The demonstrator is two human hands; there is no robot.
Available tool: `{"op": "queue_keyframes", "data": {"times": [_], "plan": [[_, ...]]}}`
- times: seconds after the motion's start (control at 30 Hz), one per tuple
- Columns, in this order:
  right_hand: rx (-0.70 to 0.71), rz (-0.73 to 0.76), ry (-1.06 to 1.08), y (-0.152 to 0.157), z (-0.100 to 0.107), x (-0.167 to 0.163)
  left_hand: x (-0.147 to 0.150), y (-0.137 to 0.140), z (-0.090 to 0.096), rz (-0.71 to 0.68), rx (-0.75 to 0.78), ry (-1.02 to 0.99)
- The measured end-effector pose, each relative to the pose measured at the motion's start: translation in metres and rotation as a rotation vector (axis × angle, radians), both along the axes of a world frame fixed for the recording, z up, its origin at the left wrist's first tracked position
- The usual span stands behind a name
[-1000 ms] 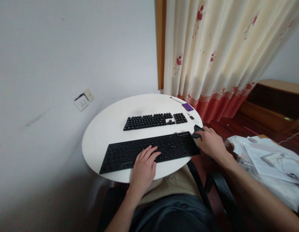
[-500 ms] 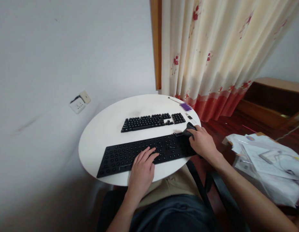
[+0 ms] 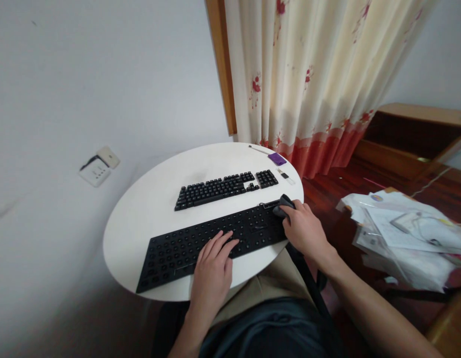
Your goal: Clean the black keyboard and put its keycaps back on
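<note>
A black keyboard base point(image 3: 193, 243) with its keycaps off lies slantwise across the near part of the white round table. My left hand point(image 3: 215, 256) rests on its near edge, fingers spread over the bare switches. At the right end of the base, my right hand point(image 3: 307, 228) is closed around a dark grey and black handheld tool point(image 3: 285, 204); its exact kind is unclear. The tool is over the base's top right corner, and whether it touches is hard to see. Behind the base, black keycaps point(image 3: 215, 190) stand in keyboard order, with the number pad keycaps point(image 3: 266, 179) grouped at right.
The white table point(image 3: 133, 209) stands against a wall with a socket point(image 3: 95, 172). Toward its far right edge are a purple cloth-like piece point(image 3: 277, 159), a thin stick point(image 3: 258, 149) and a small black-and-clear item point(image 3: 285, 175). Papers and plastic bags point(image 3: 398, 238) lie at the right.
The view has swung slightly, so the table appears further left. Both hands keep nearly the same places on the keyboard base, and the tool remains in my right hand.
</note>
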State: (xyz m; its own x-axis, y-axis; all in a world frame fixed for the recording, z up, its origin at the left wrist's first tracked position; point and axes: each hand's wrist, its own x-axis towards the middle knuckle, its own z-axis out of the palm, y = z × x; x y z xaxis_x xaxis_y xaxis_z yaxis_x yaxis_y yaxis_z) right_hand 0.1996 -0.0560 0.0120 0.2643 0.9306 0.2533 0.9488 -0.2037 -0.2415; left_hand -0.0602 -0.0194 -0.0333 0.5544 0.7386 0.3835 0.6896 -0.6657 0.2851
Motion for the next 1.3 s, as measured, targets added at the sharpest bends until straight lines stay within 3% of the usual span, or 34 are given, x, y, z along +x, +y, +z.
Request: {"op": "queue_keyframes", "data": {"times": [0.1,0.27,0.4,0.5,0.63,0.77,0.83,1.0,1.2,1.3], "plan": [[0.029,0.016,-0.002,-0.003,0.004,-0.004,0.0,0.002,-0.002,0.001,0.007,0.001],[0.035,0.276,0.037,-0.006,0.009,-0.041,-0.001,0.003,-0.002,-0.007,0.012,0.012],[-0.002,0.356,0.033,-0.006,0.006,-0.056,-0.001,0.003,-0.001,-0.012,0.016,0.012],[-0.018,0.292,0.011,-0.005,0.001,-0.039,-0.001,0.003,-0.002,-0.014,0.012,0.003],[-0.005,0.034,-0.018,-0.004,-0.005,0.007,-0.003,0.002,-0.004,-0.008,0.005,-0.005],[0.008,-0.082,-0.067,-0.006,-0.004,0.029,-0.002,0.002,-0.004,-0.004,0.003,-0.006],[0.046,-0.065,-0.07,-0.008,-0.003,0.022,-0.001,0.001,-0.003,-0.004,0.003,-0.007],[0.036,0.248,-0.03,-0.007,-0.006,0.0,-0.001,0.001,-0.003,0.002,0.007,-0.004],[0.009,-0.038,-0.05,0.004,-0.003,0.03,0.0,0.0,-0.002,0.005,0.005,-0.002],[0.061,0.007,-0.044,0.002,0.0,0.025,0.0,0.001,-0.002,0.002,0.008,-0.003]]}}
